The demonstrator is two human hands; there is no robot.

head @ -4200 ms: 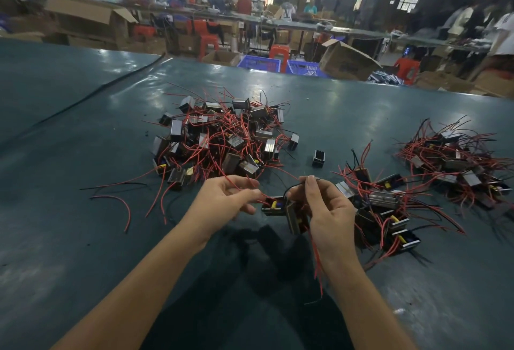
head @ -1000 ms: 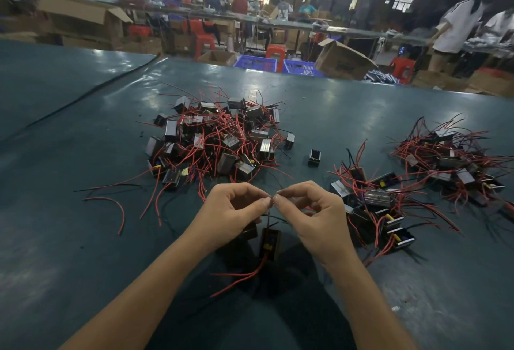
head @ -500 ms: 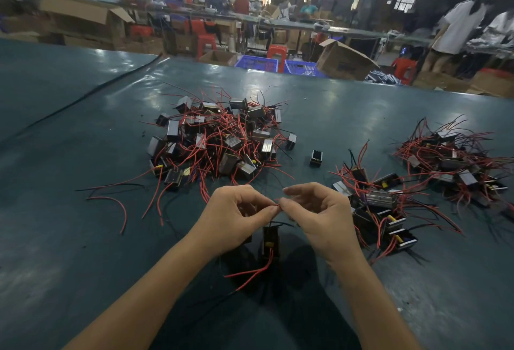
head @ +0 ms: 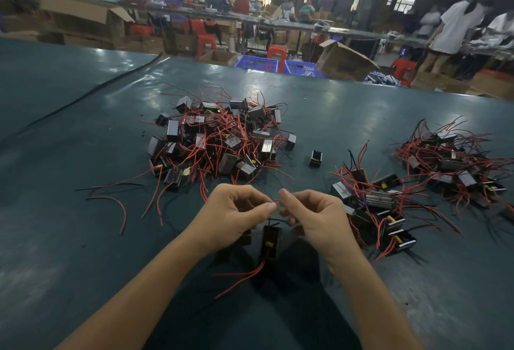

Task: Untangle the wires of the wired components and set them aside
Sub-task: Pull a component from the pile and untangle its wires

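While left hand point(head: 233, 219) and right hand point(head: 317, 219) pinch a red wire point(head: 275, 202) between them, a component point(head: 270, 241) hangs just below, over the counter point(head: 83, 238). Blue crates point(head: 257, 64) beyond: contents too blurred to identify.

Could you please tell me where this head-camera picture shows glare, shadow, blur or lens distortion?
Head view: pale glare patches on the far table; a dark shadow beneath the left hand and right hand, which pinch a red wire above the component; the background person in white is blurred; the table's far edge looks curved, likely wide-angle distortion.
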